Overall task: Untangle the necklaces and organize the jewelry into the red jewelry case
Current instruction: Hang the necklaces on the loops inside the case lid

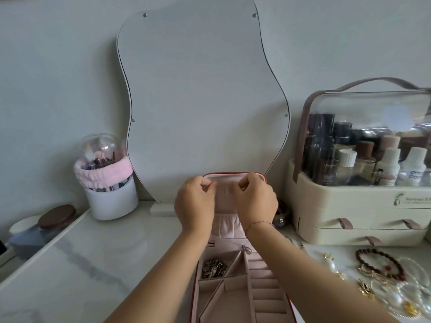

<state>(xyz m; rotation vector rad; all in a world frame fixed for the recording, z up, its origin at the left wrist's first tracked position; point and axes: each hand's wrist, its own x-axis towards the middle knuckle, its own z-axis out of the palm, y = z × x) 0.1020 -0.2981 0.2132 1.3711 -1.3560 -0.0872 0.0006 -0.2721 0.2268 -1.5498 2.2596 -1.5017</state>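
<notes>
Red jewelry case (265, 299) stands open; left hand (194, 203) and right hand (256, 201) pinch fingers (205, 183) together at its lid (225, 181), maybe hanging something too thin to see.

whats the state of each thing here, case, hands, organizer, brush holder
red jewelry case: open, lid upright
left hand: fingers curled at the lid
right hand: fingers curled at the lid
cosmetic organizer: cover down, drawers shut
brush holder: dome on

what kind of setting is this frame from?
Likely a home vanity or dressing table: wavy wall mirror, clear-lidded cosmetics organizer full of bottles, domed makeup brush holder.
</notes>
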